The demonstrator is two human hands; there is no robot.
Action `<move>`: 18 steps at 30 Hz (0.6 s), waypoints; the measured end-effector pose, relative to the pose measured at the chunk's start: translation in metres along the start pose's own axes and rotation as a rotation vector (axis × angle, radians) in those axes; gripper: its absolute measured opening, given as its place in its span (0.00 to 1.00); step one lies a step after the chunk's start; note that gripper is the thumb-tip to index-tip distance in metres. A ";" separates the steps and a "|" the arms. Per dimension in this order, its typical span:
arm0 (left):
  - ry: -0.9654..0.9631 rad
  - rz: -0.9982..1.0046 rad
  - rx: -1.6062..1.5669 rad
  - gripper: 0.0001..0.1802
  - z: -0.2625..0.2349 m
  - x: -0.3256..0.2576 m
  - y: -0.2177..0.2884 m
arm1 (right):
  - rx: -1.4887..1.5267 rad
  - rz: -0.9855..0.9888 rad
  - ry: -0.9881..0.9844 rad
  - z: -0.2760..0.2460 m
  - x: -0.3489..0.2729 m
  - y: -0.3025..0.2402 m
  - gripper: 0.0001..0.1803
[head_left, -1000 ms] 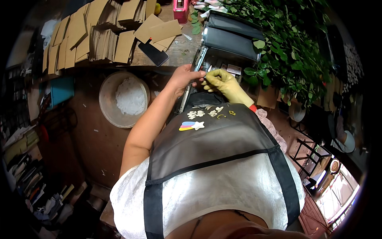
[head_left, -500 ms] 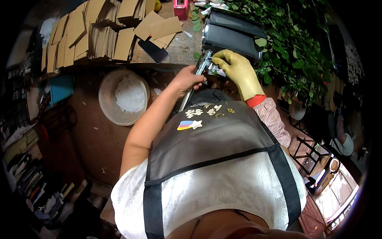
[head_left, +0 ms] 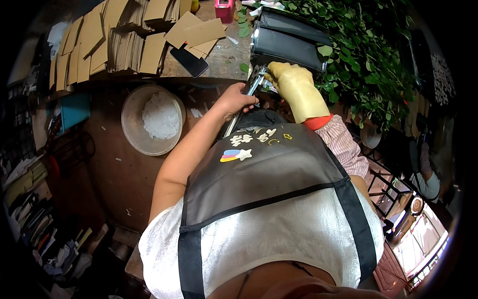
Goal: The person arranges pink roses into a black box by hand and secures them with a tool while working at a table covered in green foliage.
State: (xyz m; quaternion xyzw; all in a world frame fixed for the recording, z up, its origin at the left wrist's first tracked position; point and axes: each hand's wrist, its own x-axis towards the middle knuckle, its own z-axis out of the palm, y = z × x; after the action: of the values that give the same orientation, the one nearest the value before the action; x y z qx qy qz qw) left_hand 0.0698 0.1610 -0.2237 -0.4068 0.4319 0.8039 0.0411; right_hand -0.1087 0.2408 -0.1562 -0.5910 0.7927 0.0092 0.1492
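My bare left hand (head_left: 236, 101) is closed round a long, narrow metal tool (head_left: 256, 82) that slants from my apron up toward the table edge. My right hand (head_left: 294, 84) wears a yellow rubber glove and has its fingers bent down by the tool's upper end. Whatever lies under those fingertips is hidden. Just beyond the tool, a black, box-like holder (head_left: 289, 50) with a glossy dark front stands on the table. The tool's lower end runs down against the dark apron (head_left: 259, 179) on my front.
Stacks of brown cardboard pieces (head_left: 124, 50) and a dark phone (head_left: 189, 62) lie on the wooden table (head_left: 224, 65). A pink container (head_left: 224, 12) stands farther back. Leafy green stems (head_left: 368, 65) crowd the right. Below left is a round bucket (head_left: 130, 127) with white scraps.
My gloved right hand has turned over at the tool's upper end, so its back shows and the thumb is hidden. My left hand keeps its hold on the tool.
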 end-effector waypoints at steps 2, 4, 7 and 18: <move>-0.015 0.000 0.003 0.14 -0.002 0.002 -0.002 | 0.014 0.005 0.045 -0.001 -0.001 -0.001 0.14; -0.035 0.000 0.008 0.14 -0.003 0.003 -0.003 | 0.075 0.041 -0.005 -0.006 -0.001 -0.001 0.14; -0.015 0.004 0.054 0.15 -0.001 0.003 -0.003 | 0.032 0.046 -0.028 0.000 0.002 -0.004 0.14; 0.016 0.066 0.132 0.16 0.008 0.001 -0.004 | -0.021 0.059 -0.029 0.003 0.005 -0.002 0.15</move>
State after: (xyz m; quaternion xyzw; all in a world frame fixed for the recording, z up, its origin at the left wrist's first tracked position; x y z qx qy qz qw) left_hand 0.0661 0.1688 -0.2250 -0.3950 0.4974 0.7714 0.0377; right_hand -0.1074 0.2359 -0.1604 -0.5684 0.8076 0.0304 0.1541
